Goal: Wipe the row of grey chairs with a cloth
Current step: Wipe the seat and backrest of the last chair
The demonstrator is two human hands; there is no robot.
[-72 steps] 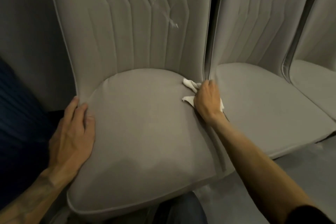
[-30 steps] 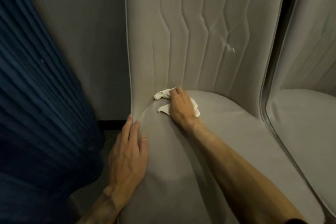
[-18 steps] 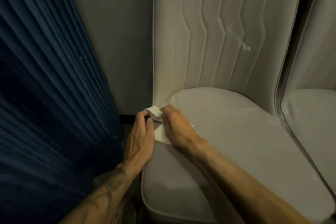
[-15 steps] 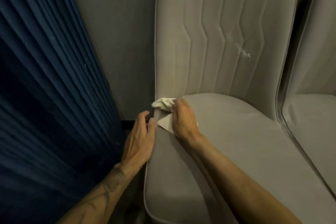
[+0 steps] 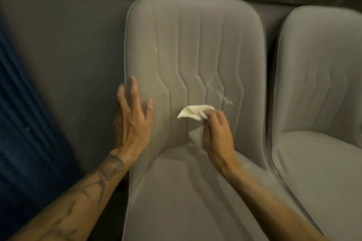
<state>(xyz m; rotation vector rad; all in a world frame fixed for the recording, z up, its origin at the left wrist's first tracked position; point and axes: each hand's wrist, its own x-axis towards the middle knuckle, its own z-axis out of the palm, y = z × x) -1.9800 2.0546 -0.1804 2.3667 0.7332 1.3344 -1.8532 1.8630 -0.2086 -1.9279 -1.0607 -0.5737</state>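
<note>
Right hand (image 5: 217, 135) pinches the white cloth (image 5: 193, 111) in curled fingers, and the crumpled cloth sits against the low middle of the chair (image 5: 195, 45) backrest. Left hand (image 5: 133, 123) is spread, fingers straight, flat on the backrest's left edge. Pale scuffs (image 5: 215, 88) show just up and right of the cloth. The chair is grey and quilted, its seat running near. A second chair (image 5: 317, 84) stands just beside it on the right. Grey wall (image 5: 68, 45) behind, blue curtain (image 5: 23, 123) at the left.

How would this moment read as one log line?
step: backrest wipe | right hand: holds cloth on backrest | left hand: flat on backrest edge | streaks: up-right of cloth
</note>
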